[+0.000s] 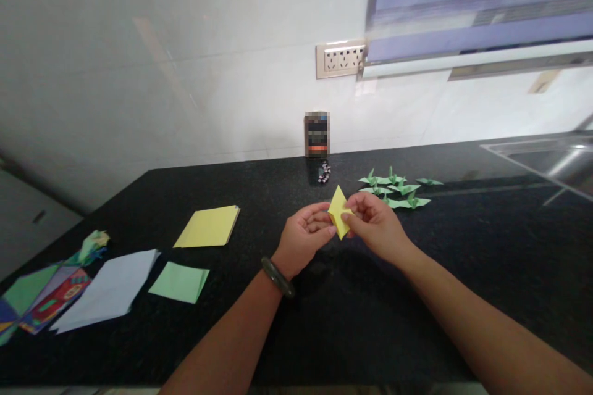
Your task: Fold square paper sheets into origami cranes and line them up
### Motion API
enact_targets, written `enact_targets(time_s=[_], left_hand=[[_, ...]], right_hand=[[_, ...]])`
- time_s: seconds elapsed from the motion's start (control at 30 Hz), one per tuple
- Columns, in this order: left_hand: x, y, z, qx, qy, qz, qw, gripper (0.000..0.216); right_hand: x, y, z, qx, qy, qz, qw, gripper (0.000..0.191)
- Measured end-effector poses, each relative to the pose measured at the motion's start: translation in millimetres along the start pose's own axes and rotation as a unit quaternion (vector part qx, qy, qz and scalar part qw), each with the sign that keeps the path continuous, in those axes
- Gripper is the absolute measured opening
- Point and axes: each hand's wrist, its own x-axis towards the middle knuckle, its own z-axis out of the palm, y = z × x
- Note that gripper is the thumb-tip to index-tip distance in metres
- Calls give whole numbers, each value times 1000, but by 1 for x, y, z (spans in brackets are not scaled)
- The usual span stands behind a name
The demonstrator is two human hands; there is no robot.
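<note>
A small piece of folded yellow origami paper (340, 210), diamond-shaped, is held upright above the dark counter between my two hands. My left hand (306, 236), with a dark bangle (278, 278) on its wrist, pinches the paper's left edge between thumb and fingers. From the other side my right hand (377, 225) grips it, the thumb lying across its front face. Just beyond my right hand, several folded green paper cranes (403, 189) sit in a loose group. The right fingertips behind the paper are partly hidden.
Left on the black counter (259, 185) lie a yellow paper stack (208, 226), green sheets (180, 282), white sheets (111, 290) and a colourful packet (55, 302). A phone-like object (317, 136), blurred out, leans against the wall near a beaded loop (324, 171). A sink (556, 157) is at right.
</note>
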Motion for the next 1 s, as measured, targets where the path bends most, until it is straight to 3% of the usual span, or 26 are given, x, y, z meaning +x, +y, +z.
enact_targets(time_s=[0.2, 1.0], left_hand=[[0, -3, 1, 43, 18, 21, 999, 44], [2, -10, 0, 90, 25, 48, 994, 38]], right_hand=[[-1, 2, -1, -80, -1, 18, 997, 14], [-1, 6, -1, -110, -7, 6, 994, 14]])
